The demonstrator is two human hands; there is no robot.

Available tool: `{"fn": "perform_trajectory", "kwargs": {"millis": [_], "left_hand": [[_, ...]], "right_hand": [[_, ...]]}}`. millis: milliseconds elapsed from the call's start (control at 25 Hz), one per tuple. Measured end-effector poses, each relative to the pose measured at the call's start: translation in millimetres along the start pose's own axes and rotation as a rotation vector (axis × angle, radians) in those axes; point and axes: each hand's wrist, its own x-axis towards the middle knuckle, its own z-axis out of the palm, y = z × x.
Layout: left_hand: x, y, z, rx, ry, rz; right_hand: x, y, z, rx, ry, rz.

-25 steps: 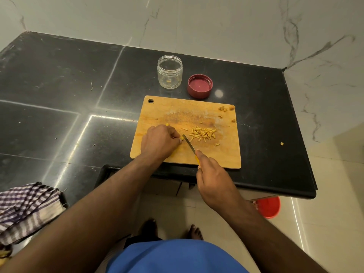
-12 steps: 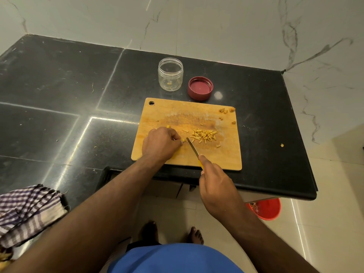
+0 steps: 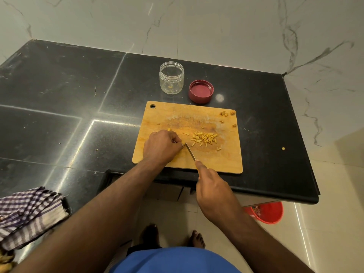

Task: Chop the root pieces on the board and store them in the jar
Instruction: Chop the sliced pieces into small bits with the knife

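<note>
**Knife at the root piece on the wooden board**

A wooden cutting board (image 3: 216, 160) lies near the front edge of a black stone counter (image 3: 59, 91), its hanging hole at the far left corner. The left hand (image 3: 161, 145) rests on the left part of the board with its fingers curled down, pinning a small yellow root piece (image 3: 169, 129) that is almost wholly hidden beneath them; only a bit shows at the far side of the knuckles. The right hand (image 3: 213, 191) hangs just off the near edge of the board, fingers wrapped round the handle of a knife (image 3: 190, 151), forefinger stretched along its back. The thin blade slants away and leftward, its tip right beside the left fingertips.

To the right of the blade, about mid-board, lies a loose heap of chopped yellow sticks (image 3: 204, 138). A few brownish scraps (image 3: 226, 113) sit at the far right corner of the board, and one stray crumb (image 3: 283, 148) lies on the counter to the right.

Beyond the board stands an open clear jar (image 3: 171, 77), upright, with a speck or two of yellow at its bottom. Just to its right a red lid (image 3: 201, 91) lies upside down. A checked cloth (image 3: 29, 211) lies at the near left edge of the counter. A red bucket (image 3: 267, 212) stands on the pale floor below the counter's right end.
</note>
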Motion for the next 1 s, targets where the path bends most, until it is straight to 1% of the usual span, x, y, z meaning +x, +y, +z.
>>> {"fn": "perform_trajectory", "kwargs": {"millis": [200,280,480,640,760,800,880,1000], "left_hand": [[1,-2,2,-0.010,-0.009,0.002],[1,-2,2,-0.013,-0.007,0.002],[2,-2,1,-0.015,-0.010,0.001],[0,-1,1,-0.007,0.004,0.004],[1,-3,2,-0.013,-0.006,0.008],[1,-4,2,-0.016,-0.009,0.007],[2,-4,3,-0.023,-0.012,0.007],[1,-4,2,-0.027,-0.016,0.013]], "right_hand": [[-1,1,0,0.081,0.078,0.011],[7,0,2,0.093,0.062,0.034],[13,-2,4,0.040,0.031,0.021],[0,0,1,0.048,0.015,0.047],[-8,2,-1,-0.010,0.107,-0.028],[-5,2,-2,0.000,0.116,-0.024],[1,-1,-3,0.065,0.079,0.015],[9,-3,-1,0.087,0.059,0.020]]}}
